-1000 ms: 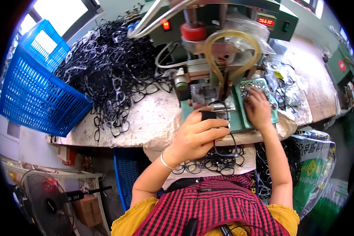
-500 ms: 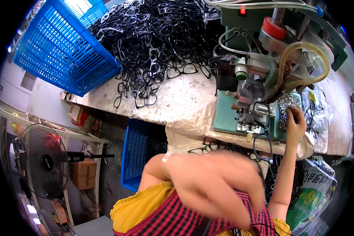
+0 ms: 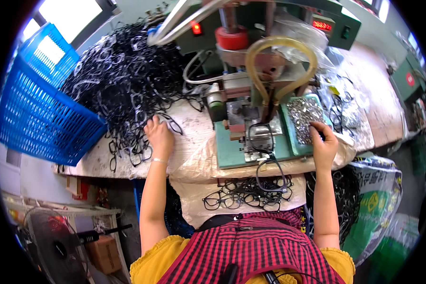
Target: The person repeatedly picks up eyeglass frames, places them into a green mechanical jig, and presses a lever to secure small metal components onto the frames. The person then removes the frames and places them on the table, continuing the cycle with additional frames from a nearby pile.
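My left hand is at the near edge of a large heap of black eyeglass frames. Its fingers are bent round the edge of one eyeglass frame. Over at the right, my right hand rests at a green tray of tiny shiny metal parts. Thumb and forefinger come together over the parts; whatever is between them is too small to make out. Between my hands stands a green bench machine. Another dark eyeglass frame sits in its fixture, with one lens ring hanging over the front edge.
Several eyeglass frames lie on a cloth at my lap. A blue plastic basket leans beside the heap. Above the fixture loops a yellowish hose. Clear plastic bags lie right of the tray, and a fan stands lower left.
My left arm, which was blurred across my lap, has reached forward to the heap and taken hold of a frame. My right hand stays at the tray. The whole view has shifted.
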The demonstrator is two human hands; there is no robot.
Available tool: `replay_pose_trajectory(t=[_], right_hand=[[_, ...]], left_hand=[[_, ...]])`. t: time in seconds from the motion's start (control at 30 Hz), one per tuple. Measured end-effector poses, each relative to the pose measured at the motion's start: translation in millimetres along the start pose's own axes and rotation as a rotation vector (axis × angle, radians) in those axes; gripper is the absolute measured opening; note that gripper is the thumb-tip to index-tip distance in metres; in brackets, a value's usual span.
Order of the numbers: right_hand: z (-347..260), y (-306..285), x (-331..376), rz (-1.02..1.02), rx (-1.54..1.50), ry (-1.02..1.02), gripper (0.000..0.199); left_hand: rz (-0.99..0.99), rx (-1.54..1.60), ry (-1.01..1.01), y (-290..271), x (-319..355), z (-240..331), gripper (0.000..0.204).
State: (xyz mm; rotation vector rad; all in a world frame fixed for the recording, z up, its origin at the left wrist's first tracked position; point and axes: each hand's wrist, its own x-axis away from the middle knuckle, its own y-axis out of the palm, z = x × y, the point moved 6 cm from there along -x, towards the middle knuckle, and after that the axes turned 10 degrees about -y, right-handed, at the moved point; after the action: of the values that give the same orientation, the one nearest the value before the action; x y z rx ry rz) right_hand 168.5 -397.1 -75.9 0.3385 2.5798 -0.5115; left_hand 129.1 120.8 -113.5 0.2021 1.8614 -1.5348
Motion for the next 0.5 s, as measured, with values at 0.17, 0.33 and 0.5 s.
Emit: replay_pose_trajectory(t=[0.17, 0.33, 0.5], right_hand=[[-83, 24, -12, -0.121, -0.156, -0.210, 0.011], [-96, 71, -15, -0.072, -0.427, -0.147, 0.027], [-99, 80, -10, -0.075, -0.545, -0.014, 0.040]], left_hand=[[-0.078, 0.136, -0.164, -22, -6, -4, 0.014], [-0.354, 0.071, -0.642, 9, -16, -5, 0.059], [-0.469, 0.131, -0.537, 35, -2, 2, 0.051]])
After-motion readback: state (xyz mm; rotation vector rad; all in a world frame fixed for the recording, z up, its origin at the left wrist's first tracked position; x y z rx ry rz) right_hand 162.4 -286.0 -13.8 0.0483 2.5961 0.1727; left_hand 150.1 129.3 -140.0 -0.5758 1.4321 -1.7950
